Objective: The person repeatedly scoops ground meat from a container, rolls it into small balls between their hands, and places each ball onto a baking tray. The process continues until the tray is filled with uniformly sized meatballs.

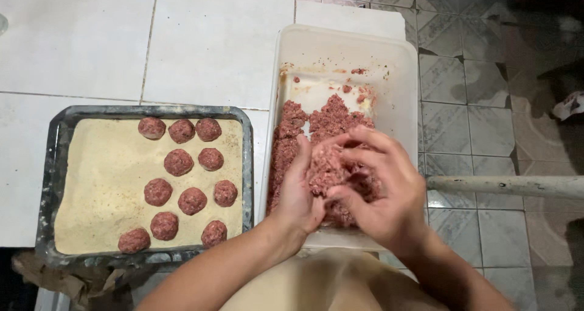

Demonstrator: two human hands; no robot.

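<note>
Pinkish-red minced meat [304, 128] fills the near half of a translucent white plastic tub [401, 74]; the far half is scraped almost bare, with only smears and crumbs on its floor. Both hands work above the tub's near end, so that loose bits would fall back into it. The left hand [298, 192] lies palm up beneath a lump of mince [331, 168] as a cupped support, while the right hand [383, 189] curves over the lump from the far side, its fingers [365, 156] bent and pressed into the meat. The 2 hands thus close around the lump, which rests between the palms, above the tub. Just left of the tub, on the white tiled counter [213, 37], stands a dark metal tray [55, 165] spread with pale breadcrumbs [103, 183]. On the crumbs sit 11 meatballs [178, 162] in loose rows toward the tray's right side, close to the tub; most stand apart, and the crumb bed keeps them off the metal. A pale pipe [505, 186] crosses the grey tiled floor [468, 104] at right.
</note>
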